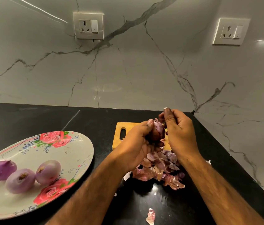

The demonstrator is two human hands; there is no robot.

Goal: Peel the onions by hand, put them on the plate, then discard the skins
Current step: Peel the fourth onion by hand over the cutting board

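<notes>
My left hand [136,143] grips a red onion [158,132] above the wooden cutting board [120,127]. My right hand [178,132] pinches a strip of its skin at the top, fingers closed on it. A heap of purple onion skins [158,169] lies on the black counter under my hands. A floral plate [72,153] at the left holds three peeled onions: one at the left [2,169], one in the middle [20,180] and one at the right [48,171].
A loose skin scrap [150,215] lies near the counter's front edge. A marble wall with two sockets [88,25] [231,31] stands behind. The counter [47,117] ends at the side wall on the right.
</notes>
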